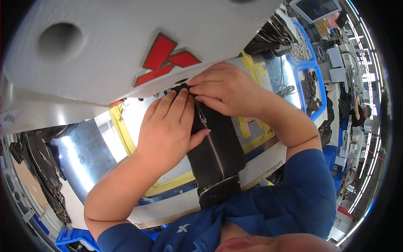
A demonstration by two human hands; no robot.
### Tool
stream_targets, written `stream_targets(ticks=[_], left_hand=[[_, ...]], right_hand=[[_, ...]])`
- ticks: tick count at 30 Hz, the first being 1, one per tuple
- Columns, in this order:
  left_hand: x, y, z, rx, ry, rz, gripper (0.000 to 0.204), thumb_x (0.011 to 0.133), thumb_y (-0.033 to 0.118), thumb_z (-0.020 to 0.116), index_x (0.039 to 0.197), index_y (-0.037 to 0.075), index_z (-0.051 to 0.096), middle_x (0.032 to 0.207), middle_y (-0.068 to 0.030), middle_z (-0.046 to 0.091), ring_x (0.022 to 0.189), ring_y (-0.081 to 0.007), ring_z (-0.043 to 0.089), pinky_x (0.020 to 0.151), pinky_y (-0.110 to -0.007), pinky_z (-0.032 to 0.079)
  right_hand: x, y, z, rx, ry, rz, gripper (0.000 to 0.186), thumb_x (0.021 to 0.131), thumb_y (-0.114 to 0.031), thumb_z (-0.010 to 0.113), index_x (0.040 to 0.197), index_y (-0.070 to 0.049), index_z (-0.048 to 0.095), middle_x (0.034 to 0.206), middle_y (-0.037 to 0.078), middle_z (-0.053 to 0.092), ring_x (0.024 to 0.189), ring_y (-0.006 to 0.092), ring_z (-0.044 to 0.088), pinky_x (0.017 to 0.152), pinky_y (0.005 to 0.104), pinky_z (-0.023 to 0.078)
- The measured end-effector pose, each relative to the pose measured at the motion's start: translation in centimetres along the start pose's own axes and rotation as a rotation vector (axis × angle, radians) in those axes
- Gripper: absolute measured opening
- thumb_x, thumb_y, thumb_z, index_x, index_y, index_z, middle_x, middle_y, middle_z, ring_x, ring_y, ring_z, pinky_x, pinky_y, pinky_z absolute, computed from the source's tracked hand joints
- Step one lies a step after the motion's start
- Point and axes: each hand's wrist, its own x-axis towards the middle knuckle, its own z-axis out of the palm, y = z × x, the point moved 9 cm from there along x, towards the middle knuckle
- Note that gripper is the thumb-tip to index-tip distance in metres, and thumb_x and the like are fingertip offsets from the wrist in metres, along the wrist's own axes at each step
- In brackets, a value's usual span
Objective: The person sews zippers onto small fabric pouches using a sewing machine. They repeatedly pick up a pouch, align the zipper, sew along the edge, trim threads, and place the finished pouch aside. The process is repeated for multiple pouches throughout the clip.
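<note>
Positioning seems in hand: on the table (261,169), the left hand (166,128) presses flat on the black zippered piece (228,145); the right (224,89) bunches fingertips at its far end — pinch unclear. Next calls for steadiness.

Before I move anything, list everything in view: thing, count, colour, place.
Machine: one, off-white, upper left.
Worktop: one, silver, below the machine.
Cloth piece: one, black, centre, beneath both hands.
Zips: at least two, silver, on the cloth piece.
Tape: several strips, yellow, on the worktop.
Cloth heaps: two, dark, left and upper right.
Bins: at least three, blue, right and lower left.
Metal pieces: many, silver, in an upper-right bin.
Screen: one, dark, pale-framed, top right.
Co-worker: at least one, dark-clothed, far right.
Lights: several, white, right edge.
Shirt: one, blue, lower edge.
Left hand: one, bare, on the cloth piece.
Right hand: one, bare, at its far end.
</note>
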Motion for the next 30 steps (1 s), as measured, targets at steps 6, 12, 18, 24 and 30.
stream_targets(ticks=[6, 12, 18, 24, 30], left_hand=[[0.3, 0.1, 0.3, 0.009, -0.064, 0.011, 0.076, 0.083, 0.051, 0.083, 0.134, -0.003, 0.068, 0.145, -0.0185, 0.065, 0.128, -0.0365, 0.062, 0.109, -0.047, 0.046], [0.4, -0.4, -0.2, 0.033, -0.161, -0.013, 0.079, 0.081, 0.054, 0.084, 0.136, 0.000, 0.067, 0.148, -0.0142, 0.064, 0.120, -0.0329, 0.061, 0.103, -0.045, 0.046], [0.6, -0.1, -0.2, 0.099, -0.169, -0.015, 0.080, 0.082, 0.060, 0.082, 0.136, 0.002, 0.067, 0.147, -0.0124, 0.066, 0.113, -0.0306, 0.063, 0.093, -0.044, 0.047], [1.0, -0.1, -0.4, 0.160, -0.151, -0.047, 0.074, 0.083, 0.061, 0.081, 0.126, 0.002, 0.069, 0.144, -0.0144, 0.068, 0.104, -0.0298, 0.066, 0.085, -0.043, 0.049], [0.6, -1.0, -0.9, 0.155, -0.172, -0.120, 0.070, 0.083, 0.058, 0.083, 0.120, -0.001, 0.069, 0.141, -0.0179, 0.069, 0.100, -0.0316, 0.070, 0.083, -0.044, 0.053]], right_hand=[[-0.5, -0.4, -0.1, -0.030, 0.037, -0.013, 0.015, 0.088, -0.017, 0.078, 0.099, -0.007, 0.078, 0.115, 0.004, 0.078, 0.104, 0.0283, 0.074, 0.089, 0.0415, 0.061], [-0.5, -0.3, 0.1, -0.042, -0.100, 0.020, 0.019, 0.094, -0.021, 0.077, 0.107, -0.008, 0.081, 0.118, 0.004, 0.080, 0.099, 0.0253, 0.078, 0.082, 0.0392, 0.062], [-0.8, -0.2, -0.3, -0.043, -0.224, 0.035, 0.026, 0.099, -0.025, 0.071, 0.115, -0.007, 0.081, 0.130, 0.007, 0.078, 0.108, 0.0279, 0.077, 0.086, 0.0404, 0.062], [-0.1, 0.2, 0.4, -0.025, -0.222, 0.092, 0.024, 0.094, -0.023, 0.066, 0.108, -0.009, 0.081, 0.129, 0.002, 0.079, 0.104, 0.0294, 0.077, 0.084, 0.0438, 0.063], [1.4, -0.8, 1.3, 0.006, -0.142, 0.121, 0.028, 0.092, -0.021, 0.064, 0.109, -0.007, 0.081, 0.130, 0.005, 0.078, 0.107, 0.0292, 0.076, 0.086, 0.0428, 0.062]])
